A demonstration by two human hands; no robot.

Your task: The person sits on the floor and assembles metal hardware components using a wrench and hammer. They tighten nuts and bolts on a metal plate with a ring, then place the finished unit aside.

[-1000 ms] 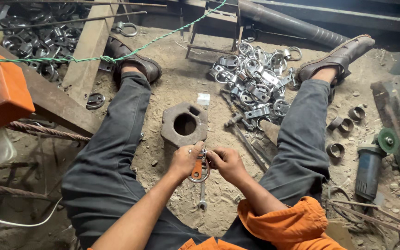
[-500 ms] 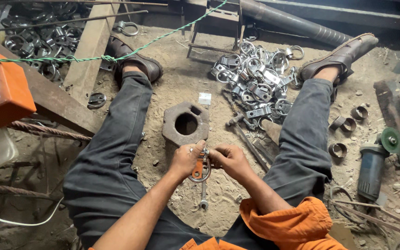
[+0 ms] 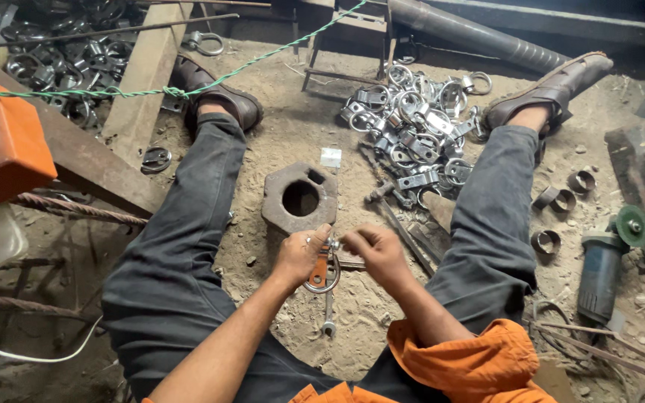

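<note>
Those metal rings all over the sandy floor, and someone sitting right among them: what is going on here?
A person sits on the sandy ground with legs spread. The left hand holds a round metal ring clamp with an orange part, and the right hand pinches at its top end. Just ahead lies a rusty hexagonal metal block with a round hole. Beyond it sits a heap of shiny metal ring clamps. A slim metal wrench lies under the hands, and a blue angle grinder rests off to the right.
</note>
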